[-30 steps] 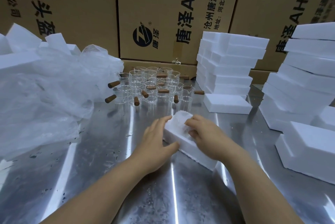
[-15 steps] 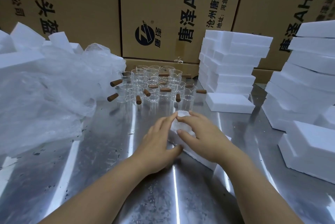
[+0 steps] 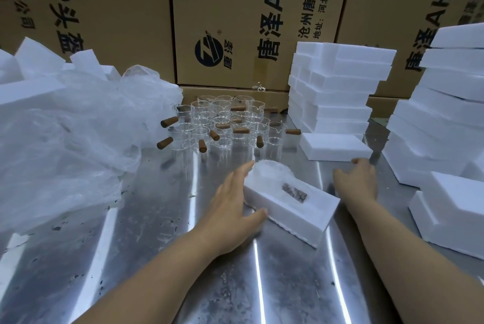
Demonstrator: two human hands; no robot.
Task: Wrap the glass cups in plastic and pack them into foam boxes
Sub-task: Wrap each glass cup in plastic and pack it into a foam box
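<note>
My L hand (image 3: 233,205) braces the left end of the foam box (image 3: 293,215): fingers straight along its far side, thumb at the near corner. The plastic-wrapped cup (image 3: 271,170) sits in the box's cavity, handle showing thru the wrap. R hand (image 3: 356,182) is loose and holds nothing, w/ fingertips at the near edge of a loose foam block (image 3: 335,146); can't tell if touching. Unwrapped glass cups (image 3: 222,124) stand behind on the steel table (image 3: 157,245), w/ plastic sheets (image 3: 65,140) to the left.
</note>
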